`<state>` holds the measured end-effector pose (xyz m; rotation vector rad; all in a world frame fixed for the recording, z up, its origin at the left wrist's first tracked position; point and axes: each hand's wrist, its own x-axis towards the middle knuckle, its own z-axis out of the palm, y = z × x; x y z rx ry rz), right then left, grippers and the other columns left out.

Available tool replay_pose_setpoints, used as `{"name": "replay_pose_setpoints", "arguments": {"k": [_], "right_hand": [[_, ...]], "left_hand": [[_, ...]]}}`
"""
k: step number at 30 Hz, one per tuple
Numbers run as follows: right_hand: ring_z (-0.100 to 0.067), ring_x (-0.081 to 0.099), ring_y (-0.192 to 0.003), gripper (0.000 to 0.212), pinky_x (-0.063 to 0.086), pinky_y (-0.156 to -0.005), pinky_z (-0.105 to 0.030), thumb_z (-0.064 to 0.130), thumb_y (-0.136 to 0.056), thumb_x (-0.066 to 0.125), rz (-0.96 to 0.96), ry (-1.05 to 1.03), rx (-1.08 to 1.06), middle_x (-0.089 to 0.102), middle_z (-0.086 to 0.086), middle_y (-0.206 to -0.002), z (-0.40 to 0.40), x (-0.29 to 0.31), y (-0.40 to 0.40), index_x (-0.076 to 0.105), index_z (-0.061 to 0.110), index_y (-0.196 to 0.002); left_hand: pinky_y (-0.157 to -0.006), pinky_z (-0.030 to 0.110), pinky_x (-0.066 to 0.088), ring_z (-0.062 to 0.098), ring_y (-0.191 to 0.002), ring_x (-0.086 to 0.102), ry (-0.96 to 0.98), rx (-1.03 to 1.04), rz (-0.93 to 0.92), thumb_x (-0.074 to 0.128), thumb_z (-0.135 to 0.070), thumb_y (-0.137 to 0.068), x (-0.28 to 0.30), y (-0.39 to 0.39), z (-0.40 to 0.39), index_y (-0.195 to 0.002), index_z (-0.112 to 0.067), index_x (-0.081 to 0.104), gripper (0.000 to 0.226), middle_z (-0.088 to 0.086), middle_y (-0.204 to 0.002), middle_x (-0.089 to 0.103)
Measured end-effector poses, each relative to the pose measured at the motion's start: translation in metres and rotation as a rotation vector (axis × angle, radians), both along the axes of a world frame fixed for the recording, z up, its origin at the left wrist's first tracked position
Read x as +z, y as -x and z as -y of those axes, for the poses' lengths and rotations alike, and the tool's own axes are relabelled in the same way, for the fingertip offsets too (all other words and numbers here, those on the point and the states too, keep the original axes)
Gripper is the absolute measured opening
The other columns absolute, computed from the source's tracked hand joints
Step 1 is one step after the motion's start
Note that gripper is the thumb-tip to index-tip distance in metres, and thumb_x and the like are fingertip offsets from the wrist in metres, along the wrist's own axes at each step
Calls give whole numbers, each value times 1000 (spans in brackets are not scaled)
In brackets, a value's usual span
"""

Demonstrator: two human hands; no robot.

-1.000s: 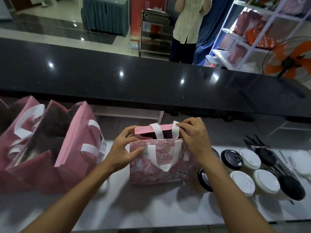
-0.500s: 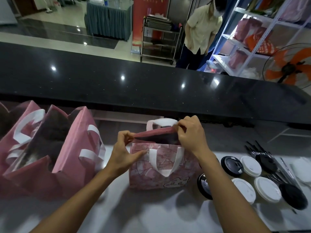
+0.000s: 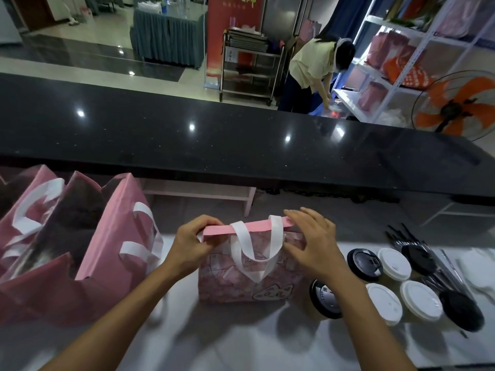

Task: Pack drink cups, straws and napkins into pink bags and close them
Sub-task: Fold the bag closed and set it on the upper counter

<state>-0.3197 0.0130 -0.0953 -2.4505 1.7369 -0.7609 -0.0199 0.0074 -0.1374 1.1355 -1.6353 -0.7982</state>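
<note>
A small pink patterned bag with white handles stands upright on the white worktop, its top edges pressed together. My left hand pinches the bag's top left corner. My right hand rests on the top right edge with fingers spread, thumb against the front face. To the right stand several lidded drink cups, some with black lids, some with white. Black straws lie behind them. White napkins show at the far right edge.
Large open pink bags with white handles stand at the left. A black counter runs across behind the worktop. Beyond it a person bends toward white shelves. An orange fan stands at the right.
The bag's mouth, held open before, is now pressed shut. My right hand has flattened onto the top edge, and the camera view has tilted down slightly.
</note>
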Motion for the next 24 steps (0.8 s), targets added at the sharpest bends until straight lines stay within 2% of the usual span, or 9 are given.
{"name": "replay_pose_setpoints", "arguments": {"k": [2, 5, 9, 13, 16, 18, 20, 24], "right_hand": [[-17, 45, -129, 63, 25, -102, -33, 43, -78, 67, 27, -18, -23, 60, 8, -130, -1, -4, 7, 57, 26, -138], [-19, 48, -115, 52, 36, -96, -39, 33, -76, 70, 37, 1, -11, 61, 4, -114, -1, -5, 7, 67, 22, -127], [-14, 45, -116, 56, 39, -99, -37, 36, -74, 74, 123, -61, 28, 59, 4, -117, -5, -7, 11, 68, 19, -127], [-13, 44, -103, 44, 44, -90, -33, 8, -74, 75, 132, -62, 45, 54, 8, -101, -3, -15, 11, 72, 18, -117], [-11, 44, -100, 42, 42, -86, -27, -7, -72, 69, 137, -22, 48, 53, 9, -98, -3, -20, 8, 73, 16, -107], [-14, 47, -102, 46, 46, -86, -32, -9, -69, 63, 137, 9, 51, 57, 6, -101, -3, -24, 8, 72, 13, -108], [-19, 52, -102, 50, 51, -84, -40, -7, -67, 59, 128, 55, 48, 61, 1, -104, -3, -29, 9, 71, 11, -112], [-24, 56, -100, 47, 52, -79, -44, -7, -72, 69, 99, 176, 45, 64, -5, -110, -11, -46, 9, 68, 9, -116]], "left_hand": [[-76, 20, 56, 18, -93, 67, -17, -16, 8, 79, -11, -85, 1, 1, -1, -102, -20, 73, 20, -10, -98, 72], [-76, 17, 54, 17, -93, 68, -30, -30, 20, 78, -5, -84, 1, 1, -3, -103, -20, 71, 25, -7, -99, 72], [-75, 16, 54, 16, -91, 67, -10, -7, 49, 78, -2, -83, 2, 1, -5, -101, -22, 70, 28, -12, -95, 71], [-74, 20, 55, 15, -90, 67, 37, -16, 95, 77, -5, -81, 2, -3, -7, -103, -28, 68, 32, -15, -97, 69], [-82, 17, 53, 7, -97, 67, 138, -10, 146, 75, -9, -78, 5, -2, -11, -109, -37, 62, 44, -19, -105, 68], [-86, 21, 55, 8, -100, 66, 274, -40, 237, 76, -7, -80, 3, -2, -11, -117, -30, 62, 45, -11, -113, 68], [-84, 24, 56, 17, -100, 65, 414, -118, 386, 70, -9, -86, -1, -6, -9, -121, -19, 59, 38, 3, -117, 65], [-82, 16, 51, 21, -96, 64, 529, -212, 575, 59, -13, -95, -3, -13, -6, -114, -8, 69, 22, 12, -118, 62]]}}
